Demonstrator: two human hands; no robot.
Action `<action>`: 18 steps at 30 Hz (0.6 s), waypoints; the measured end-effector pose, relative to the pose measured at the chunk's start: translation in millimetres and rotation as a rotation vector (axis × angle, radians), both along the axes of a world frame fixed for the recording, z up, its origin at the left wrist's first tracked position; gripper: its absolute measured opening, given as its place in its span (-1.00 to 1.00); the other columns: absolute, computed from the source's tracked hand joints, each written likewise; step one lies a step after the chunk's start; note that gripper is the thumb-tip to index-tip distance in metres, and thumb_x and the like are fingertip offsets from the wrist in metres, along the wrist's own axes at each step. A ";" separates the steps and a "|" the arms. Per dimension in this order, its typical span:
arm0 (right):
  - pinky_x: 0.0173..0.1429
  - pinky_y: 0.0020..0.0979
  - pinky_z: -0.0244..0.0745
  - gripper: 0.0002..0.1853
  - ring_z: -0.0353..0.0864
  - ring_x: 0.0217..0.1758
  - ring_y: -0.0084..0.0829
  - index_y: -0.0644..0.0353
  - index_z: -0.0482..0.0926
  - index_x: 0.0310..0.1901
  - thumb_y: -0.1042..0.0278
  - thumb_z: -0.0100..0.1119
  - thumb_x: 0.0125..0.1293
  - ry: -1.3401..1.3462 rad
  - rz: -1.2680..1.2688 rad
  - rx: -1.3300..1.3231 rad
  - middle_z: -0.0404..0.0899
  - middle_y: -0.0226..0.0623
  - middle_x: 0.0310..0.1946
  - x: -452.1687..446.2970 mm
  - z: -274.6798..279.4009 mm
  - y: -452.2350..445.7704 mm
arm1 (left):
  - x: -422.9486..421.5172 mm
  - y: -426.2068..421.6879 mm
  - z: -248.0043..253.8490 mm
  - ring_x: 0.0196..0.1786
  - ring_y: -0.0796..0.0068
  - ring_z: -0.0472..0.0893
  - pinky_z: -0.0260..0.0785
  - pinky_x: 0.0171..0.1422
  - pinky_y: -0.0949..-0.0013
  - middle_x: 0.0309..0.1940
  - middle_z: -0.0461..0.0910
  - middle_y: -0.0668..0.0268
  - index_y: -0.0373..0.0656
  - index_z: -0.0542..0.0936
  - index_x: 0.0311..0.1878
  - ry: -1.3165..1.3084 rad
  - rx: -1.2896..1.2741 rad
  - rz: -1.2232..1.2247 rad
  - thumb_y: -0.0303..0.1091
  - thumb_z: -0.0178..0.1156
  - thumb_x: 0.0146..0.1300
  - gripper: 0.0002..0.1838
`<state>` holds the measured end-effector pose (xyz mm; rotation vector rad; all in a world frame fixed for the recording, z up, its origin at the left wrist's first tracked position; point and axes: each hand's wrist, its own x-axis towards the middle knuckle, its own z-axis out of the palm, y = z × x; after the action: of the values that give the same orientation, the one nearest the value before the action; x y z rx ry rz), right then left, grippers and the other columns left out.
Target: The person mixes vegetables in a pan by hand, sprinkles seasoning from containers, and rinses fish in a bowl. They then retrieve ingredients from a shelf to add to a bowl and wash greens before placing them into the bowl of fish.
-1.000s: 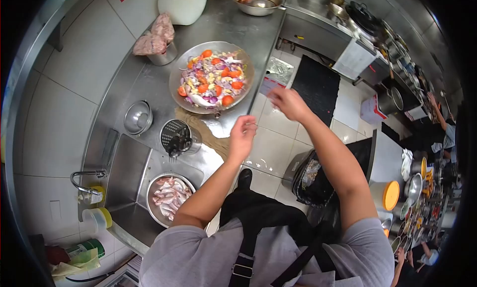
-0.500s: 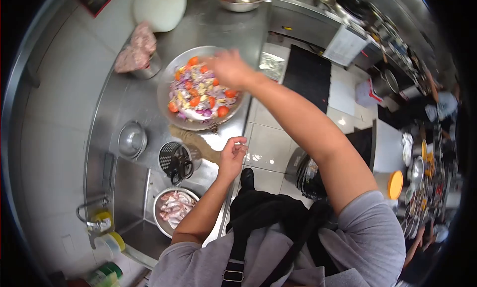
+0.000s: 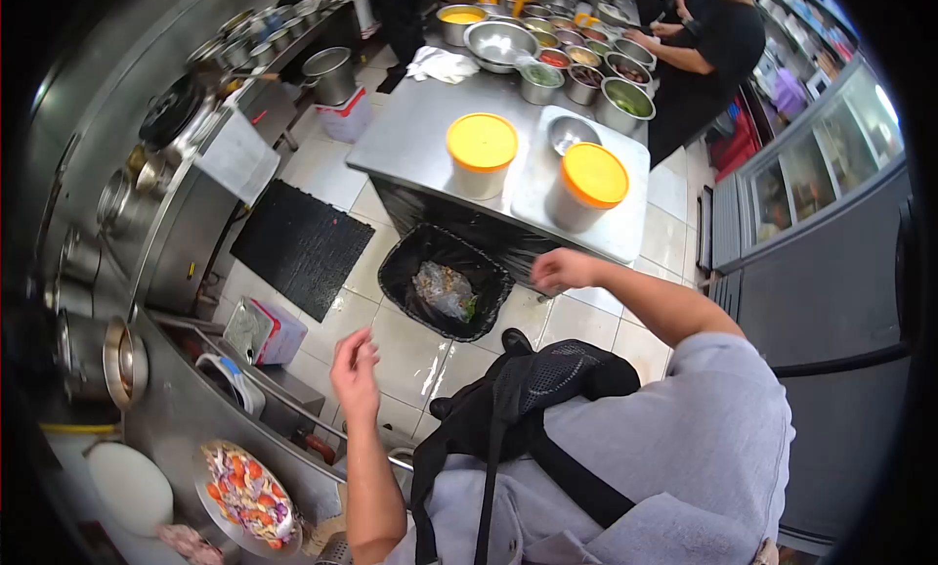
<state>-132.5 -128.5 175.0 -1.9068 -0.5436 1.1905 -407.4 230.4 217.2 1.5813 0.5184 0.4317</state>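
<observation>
Near bin (image 3: pixel 399 289): person turned from vegetable pan (image 3: pixel 208 501), handling there seems paused. Left hand (image 3: pixel 355 369): grip apart, empty; right hand (image 3: pixel 567 269): curled, can't tell.

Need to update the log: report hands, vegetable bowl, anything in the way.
Left hand loosely open, empty. Right hand half-curled, nothing visible. Vegetable bowl on counter, clear of hands. Black-lined bin on floor ahead.
</observation>
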 end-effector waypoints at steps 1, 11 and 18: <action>-0.24 -0.46 0.54 -0.81 0.59 -0.27 -0.56 0.24 0.57 -0.21 0.40 0.38 0.22 -0.125 -0.149 -0.015 0.61 -0.36 -0.36 10.3 -2.2 -44.1 | 34.5 -20.0 12.7 -0.01 0.49 0.58 0.49 -0.03 0.45 0.01 0.57 0.23 -0.29 0.59 0.10 -0.006 0.053 -0.121 -0.46 0.09 0.41 -0.74; 0.57 -0.26 0.07 0.31 0.10 0.56 -0.29 0.19 -0.10 0.51 0.21 0.70 -0.17 -0.591 -0.471 0.442 0.17 -0.16 0.45 116.2 -6.0 -138.8 | 356.0 -262.0 20.6 0.21 -0.12 0.46 0.28 0.34 0.06 0.20 0.42 -0.15 -0.39 0.35 0.31 -0.148 0.704 -0.380 -0.37 0.08 0.39 -0.52; 0.58 -0.27 0.02 0.38 0.12 0.54 -0.27 0.15 -0.13 0.51 0.23 0.74 -0.26 -0.342 -0.377 0.532 0.19 -0.18 0.43 155.0 -11.1 -138.9 | 401.0 -271.3 0.9 0.16 -0.05 0.49 0.34 0.28 0.04 0.22 0.46 0.07 -0.13 0.45 0.31 -0.140 0.927 -0.460 -0.54 0.16 0.23 -0.47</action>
<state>22.5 -267.4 164.0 -1.6489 -0.5773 0.4213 -6.4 -40.9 218.1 2.4523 -0.2180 0.4459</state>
